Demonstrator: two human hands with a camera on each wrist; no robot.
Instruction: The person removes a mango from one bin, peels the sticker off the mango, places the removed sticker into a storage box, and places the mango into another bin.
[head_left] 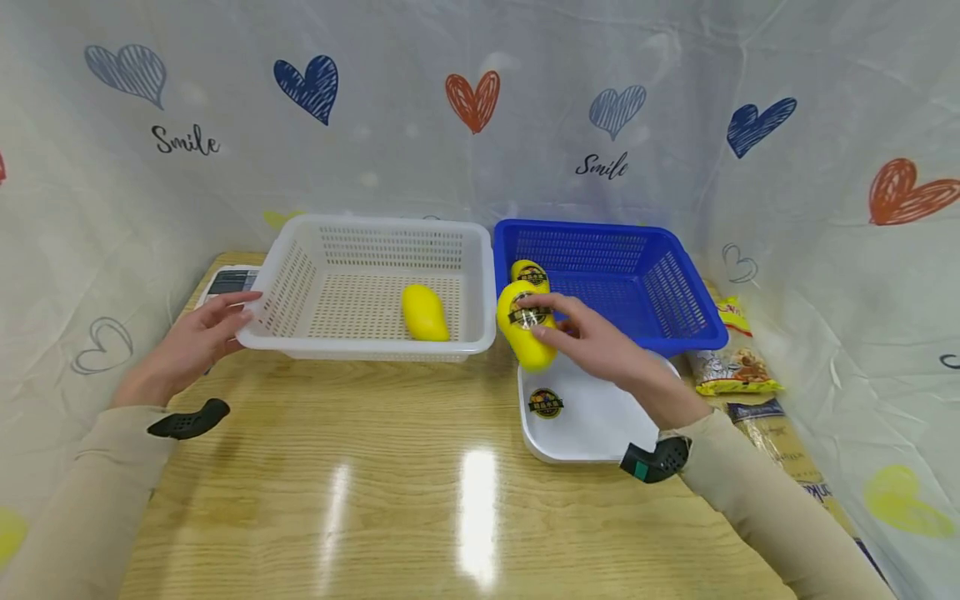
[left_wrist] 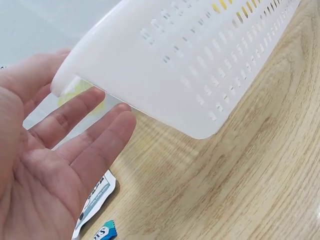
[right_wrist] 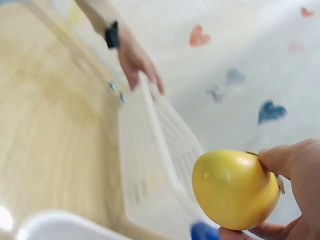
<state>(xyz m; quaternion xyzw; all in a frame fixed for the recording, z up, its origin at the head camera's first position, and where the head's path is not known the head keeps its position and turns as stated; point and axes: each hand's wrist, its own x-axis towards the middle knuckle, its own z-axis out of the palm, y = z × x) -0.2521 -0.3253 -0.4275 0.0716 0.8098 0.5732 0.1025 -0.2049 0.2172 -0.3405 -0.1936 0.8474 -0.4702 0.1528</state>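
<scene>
My right hand (head_left: 592,337) holds a yellow mango (head_left: 531,354) with a dark round sticker, above the gap between the two baskets and the white tray. In the right wrist view, thumb and fingers pinch the mango (right_wrist: 232,190) from the side. A second stickered mango (head_left: 522,268) lies at the left end of the blue basket (head_left: 678,343), partly hidden. Another mango (head_left: 424,313), with no sticker showing, lies inside the white basket (head_left: 367,344) towards its right. At that basket's left end, my left hand (head_left: 197,337) grips the rim, fingertips (left_wrist: 95,96) touching beneath it.
In front of the blue basket sits a white tray (head_left: 592,425) with a round sticker (head_left: 546,403) on it. Snack packets (head_left: 738,358) line the table's right side. A packet (head_left: 217,287) lies behind my left hand. A printed curtain (head_left: 405,150) hangs behind the baskets.
</scene>
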